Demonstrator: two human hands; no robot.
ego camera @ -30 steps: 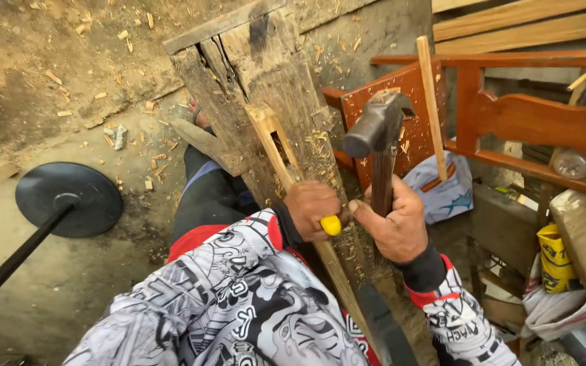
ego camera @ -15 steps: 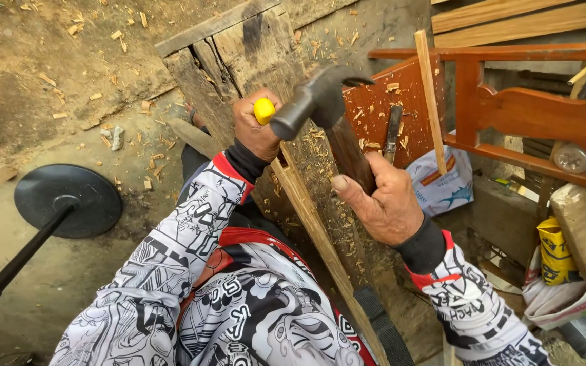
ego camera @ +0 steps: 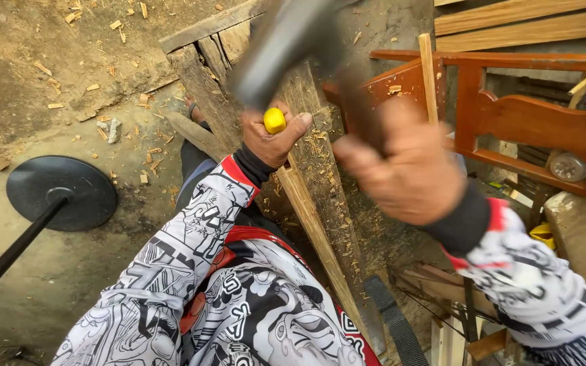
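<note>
My left hand (ego camera: 270,141) is closed around a tool with a yellow butt end (ego camera: 274,120), held against a long pale wooden strip (ego camera: 317,230) that leans on weathered grey planks (ego camera: 215,88). My right hand (ego camera: 412,169) grips the dark handle of a hammer (ego camera: 286,47). The hammer is blurred, its head raised above the yellow end. The tool's tip is hidden by my left hand. Both sleeves carry a black-and-white cartoon print with red trim.
A red-brown wooden frame (ego camera: 530,122) stands at the right, with pale boards (ego camera: 517,17) behind it. A black round base on a pole (ego camera: 59,193) lies at the left on the dirt floor, among scattered wood chips (ego camera: 103,88). A black strap (ego camera: 391,318) runs below.
My left hand climbed from low on the strip up to the planks with the yellow-ended tool. The hammer swung over it and now shows raised and blurred, closer to the camera.
</note>
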